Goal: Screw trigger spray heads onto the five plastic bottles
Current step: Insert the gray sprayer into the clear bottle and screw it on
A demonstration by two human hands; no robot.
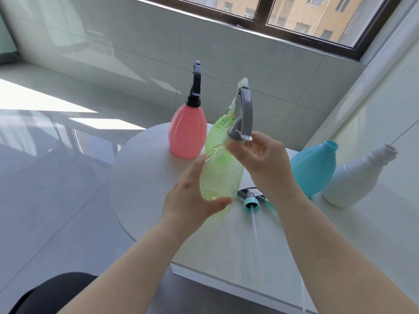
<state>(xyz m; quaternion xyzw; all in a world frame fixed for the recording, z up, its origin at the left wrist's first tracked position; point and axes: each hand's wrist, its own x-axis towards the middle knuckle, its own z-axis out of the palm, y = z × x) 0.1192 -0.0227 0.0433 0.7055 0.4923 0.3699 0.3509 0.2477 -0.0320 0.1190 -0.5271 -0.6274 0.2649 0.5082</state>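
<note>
White round-edged table (145, 177) at centre, glossy grey floor (45, 189) at 9 o'clock, sun patch (34, 98) at 10, pale tiled wall (136, 53) at 12, dark-framed window (263, 10) at 1, orange building (306, 12) beyond, black clothing (56, 291) at 7

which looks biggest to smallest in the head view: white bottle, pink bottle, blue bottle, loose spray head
1. white bottle
2. pink bottle and blue bottle: bodies look alike, blue partly hidden
3. loose spray head
</note>
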